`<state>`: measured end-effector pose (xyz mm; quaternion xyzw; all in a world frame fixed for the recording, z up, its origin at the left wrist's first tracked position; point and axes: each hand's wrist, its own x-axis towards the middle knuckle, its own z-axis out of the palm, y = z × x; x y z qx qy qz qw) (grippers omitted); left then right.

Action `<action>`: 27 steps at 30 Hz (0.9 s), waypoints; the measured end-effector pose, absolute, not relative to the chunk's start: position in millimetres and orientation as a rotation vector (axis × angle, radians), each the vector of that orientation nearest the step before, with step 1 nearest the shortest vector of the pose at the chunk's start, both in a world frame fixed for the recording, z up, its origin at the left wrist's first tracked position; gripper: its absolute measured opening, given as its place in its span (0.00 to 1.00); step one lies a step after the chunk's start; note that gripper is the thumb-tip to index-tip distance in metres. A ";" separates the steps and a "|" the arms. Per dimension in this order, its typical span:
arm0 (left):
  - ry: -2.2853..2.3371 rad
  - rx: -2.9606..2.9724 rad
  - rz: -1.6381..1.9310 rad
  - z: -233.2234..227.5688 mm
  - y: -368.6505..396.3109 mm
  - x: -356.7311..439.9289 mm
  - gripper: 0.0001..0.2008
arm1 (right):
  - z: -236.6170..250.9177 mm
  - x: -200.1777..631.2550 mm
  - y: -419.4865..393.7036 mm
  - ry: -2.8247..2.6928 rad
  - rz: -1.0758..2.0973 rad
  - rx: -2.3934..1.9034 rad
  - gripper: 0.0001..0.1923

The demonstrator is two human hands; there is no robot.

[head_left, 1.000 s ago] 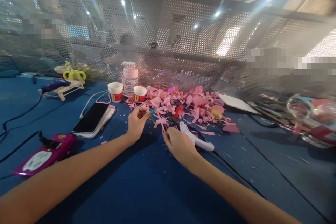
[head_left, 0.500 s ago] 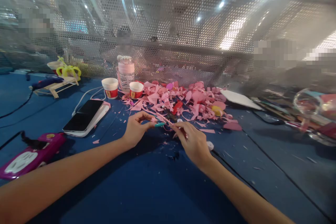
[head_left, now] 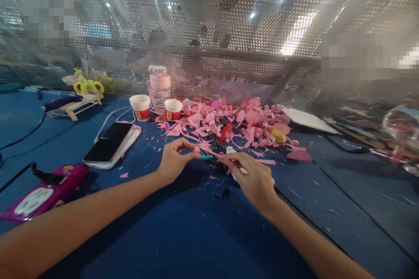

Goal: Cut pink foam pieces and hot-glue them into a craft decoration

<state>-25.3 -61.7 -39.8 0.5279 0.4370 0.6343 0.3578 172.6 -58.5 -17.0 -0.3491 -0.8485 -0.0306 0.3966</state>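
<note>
My left hand (head_left: pixel 175 161) is closed in a pinch on a thin pink strip (head_left: pixel 211 151). Small pink bits show at its fingertips. A narrow teal piece (head_left: pixel 205 157) juts out by the left thumb; whether it is a long nail or a small stick I cannot tell. My right hand (head_left: pixel 253 176) pinches the other end of the strip, its fingertips partly hidden from view. Just beyond both hands lies a heap of pink scraps (head_left: pixel 252 117), some of them round. A white object (head_left: pixel 231 150) sits partly hidden behind my right hand.
Paper cups (head_left: pixel 140 108) and a clear bottle (head_left: pixel 159 89) stand behind. Left are a phone (head_left: pixel 108 141), a magenta power strip (head_left: pixel 49 192) and a blue glue gun (head_left: pixel 62 102) by a small wooden stand. A white pad (head_left: pixel 309 120) lies right. Perforated mesh rises at the back.
The view has shifted slightly, so the table's things sit a little further right. My hands still hold the strip, which looks a bit more drawn out between them.
</note>
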 end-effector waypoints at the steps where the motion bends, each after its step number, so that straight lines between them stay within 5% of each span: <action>1: 1.128 1.367 1.640 -40.2 -61.7 -25.5 0.08 | -16.3 172.9 -58.6 -2.157 -0.078 -0.885 0.06; 27: 1.129 1.381 1.656 -42.1 -61.5 -25.4 0.09 | -18.0 175.1 -57.5 -2.167 -0.092 -0.809 0.06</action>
